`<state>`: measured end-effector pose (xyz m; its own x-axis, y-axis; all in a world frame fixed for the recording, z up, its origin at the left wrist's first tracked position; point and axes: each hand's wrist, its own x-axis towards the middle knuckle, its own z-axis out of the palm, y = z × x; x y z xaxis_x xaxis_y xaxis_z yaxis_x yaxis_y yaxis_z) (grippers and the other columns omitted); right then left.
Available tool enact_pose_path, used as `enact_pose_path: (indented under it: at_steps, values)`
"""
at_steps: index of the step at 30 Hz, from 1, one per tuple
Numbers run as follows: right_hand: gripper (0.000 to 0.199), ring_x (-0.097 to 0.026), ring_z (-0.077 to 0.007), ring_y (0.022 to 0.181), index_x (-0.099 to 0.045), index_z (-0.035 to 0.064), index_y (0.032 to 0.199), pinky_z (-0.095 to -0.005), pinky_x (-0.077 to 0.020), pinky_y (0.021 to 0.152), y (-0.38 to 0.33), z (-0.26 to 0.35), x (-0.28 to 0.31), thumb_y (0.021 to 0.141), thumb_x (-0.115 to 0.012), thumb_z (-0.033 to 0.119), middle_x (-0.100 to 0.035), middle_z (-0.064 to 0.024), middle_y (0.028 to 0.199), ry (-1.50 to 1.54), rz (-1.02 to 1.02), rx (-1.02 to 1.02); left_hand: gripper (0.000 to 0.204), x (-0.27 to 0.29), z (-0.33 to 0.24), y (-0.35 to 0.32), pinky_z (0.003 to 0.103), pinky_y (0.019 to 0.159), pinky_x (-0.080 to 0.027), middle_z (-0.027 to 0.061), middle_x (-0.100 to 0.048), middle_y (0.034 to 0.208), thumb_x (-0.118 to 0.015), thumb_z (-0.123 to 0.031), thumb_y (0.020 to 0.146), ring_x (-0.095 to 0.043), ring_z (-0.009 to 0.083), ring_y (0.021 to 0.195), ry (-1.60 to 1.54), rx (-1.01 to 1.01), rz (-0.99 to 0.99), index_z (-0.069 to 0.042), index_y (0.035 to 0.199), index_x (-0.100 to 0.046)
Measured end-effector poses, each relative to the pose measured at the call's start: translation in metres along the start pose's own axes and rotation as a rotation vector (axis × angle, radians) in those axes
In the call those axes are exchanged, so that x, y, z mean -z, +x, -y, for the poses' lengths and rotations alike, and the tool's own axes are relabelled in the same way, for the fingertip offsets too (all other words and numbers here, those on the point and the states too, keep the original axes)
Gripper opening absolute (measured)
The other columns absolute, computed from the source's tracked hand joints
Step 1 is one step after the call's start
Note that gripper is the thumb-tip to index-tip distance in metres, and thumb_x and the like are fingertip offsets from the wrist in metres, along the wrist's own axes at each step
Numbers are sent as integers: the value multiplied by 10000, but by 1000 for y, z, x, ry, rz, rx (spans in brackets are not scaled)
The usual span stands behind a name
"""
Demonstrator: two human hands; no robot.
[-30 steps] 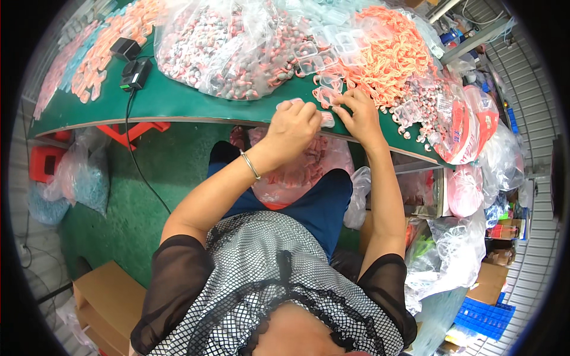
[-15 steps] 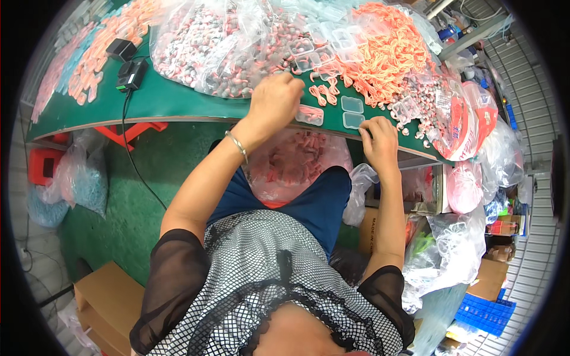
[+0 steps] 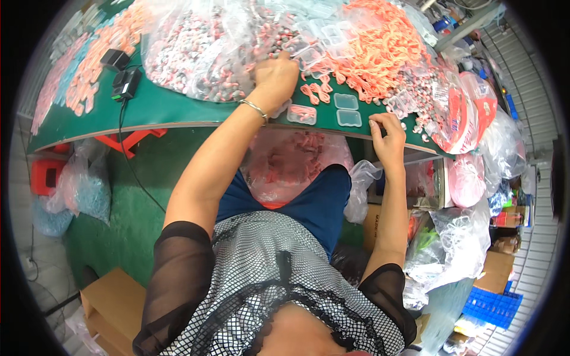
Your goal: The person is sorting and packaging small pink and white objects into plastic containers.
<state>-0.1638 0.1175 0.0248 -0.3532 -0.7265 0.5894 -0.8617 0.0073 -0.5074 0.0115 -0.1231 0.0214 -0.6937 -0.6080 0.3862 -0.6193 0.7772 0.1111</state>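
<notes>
My left hand reaches forward over the green table into a clear bag of small pink and grey pieces, fingers curled among them; what it grips is hidden. My right hand rests at the table's near edge, fingertips pinched together, with nothing clearly seen between them. Between the hands lie two small clear plastic boxes and a third box with pink pieces in it. A heap of orange pieces lies beyond the right hand.
A bag of pink pieces sits in my lap below the table edge. Black adapters with a cable lie at the table's left. More filled bags crowd the right. Cardboard boxes and a blue crate stand on the floor.
My left hand has moved forward from the table edge up into the bag of pink and grey pieces. My right hand has drawn back to the near edge. Clear boxes now lie uncovered between them.
</notes>
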Motion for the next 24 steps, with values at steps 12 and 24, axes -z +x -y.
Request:
enact_pose_path:
  at_steps: [12, 24]
  values:
    - [94, -641, -237, 786, -702, 115, 894, -399, -472, 694, 12, -63, 21, 802, -703, 134, -655, -44, 855, -496, -76, -97, 111, 12, 0, -2, 480, 733, -522, 166, -651, 917, -585, -103, 802, -655, 369, 819, -300, -108, 47, -34, 821, -670]
    - [103, -621, -242, 863, -697, 145, 864, -434, -404, 782, 36, -59, 9, 764, -681, 129, -634, -29, 839, -893, 65, 51, 94, 13, 22, 9, 447, 724, -515, 170, -670, 824, -647, -78, 764, -658, 357, 815, -312, -273, 173, -36, 832, -697]
